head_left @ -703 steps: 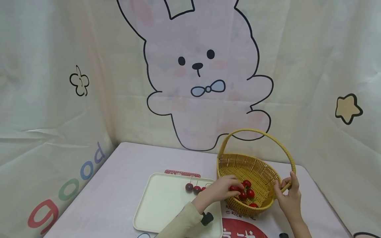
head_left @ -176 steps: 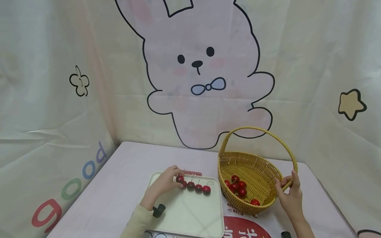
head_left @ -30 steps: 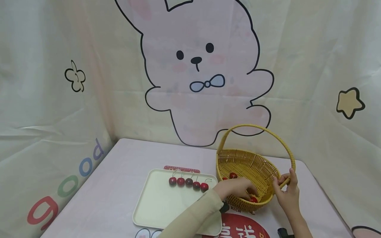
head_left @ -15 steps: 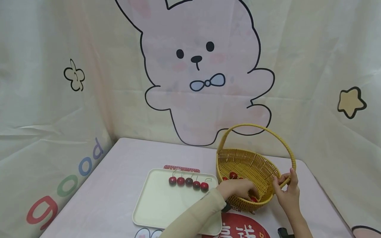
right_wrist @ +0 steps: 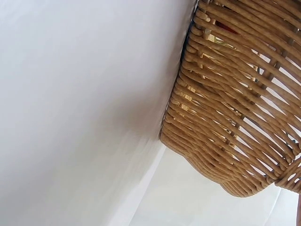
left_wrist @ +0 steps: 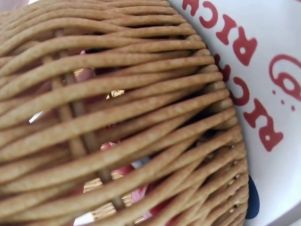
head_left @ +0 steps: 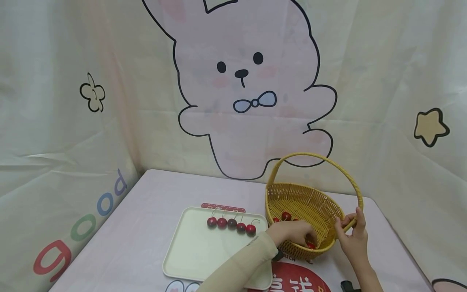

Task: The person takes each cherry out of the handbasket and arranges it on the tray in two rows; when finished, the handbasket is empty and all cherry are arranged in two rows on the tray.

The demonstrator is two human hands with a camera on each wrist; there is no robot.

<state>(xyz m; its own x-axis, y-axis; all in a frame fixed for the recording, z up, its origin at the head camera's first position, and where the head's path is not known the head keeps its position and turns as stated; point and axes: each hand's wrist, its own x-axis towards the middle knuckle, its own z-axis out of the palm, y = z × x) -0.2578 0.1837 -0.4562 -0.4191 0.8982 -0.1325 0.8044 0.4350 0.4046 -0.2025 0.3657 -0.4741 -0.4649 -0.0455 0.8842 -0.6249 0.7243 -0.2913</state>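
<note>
My left hand [head_left: 293, 232] reaches over the near rim into the yellow woven basket [head_left: 292, 196]. Its curled fingers pinch a red cherry [head_left: 311, 245] at the basket's near right side; the fingertips are partly hidden. More cherries [head_left: 286, 216] lie on the basket floor behind that hand. With my right hand [head_left: 353, 239] I grip the basket handle [head_left: 359, 198] at its right base, where it meets the rim. Both wrist views are filled largely by the basket's outer weave [left_wrist: 94, 108], and neither hand's fingers show there.
Left of the basket, a cream tray [head_left: 204, 251] carries several dark red cherries [head_left: 232, 224] in a row along its far edge, stems up. The table cover [head_left: 157, 211] has red printing near the basket. A printed cloth backdrop [head_left: 248, 134] stands behind.
Over the last second, my left fingers have closed in on the cherry in the basket. Since the earlier frames, the tray's row of cherries has grown leftward. My right hand keeps its hold.
</note>
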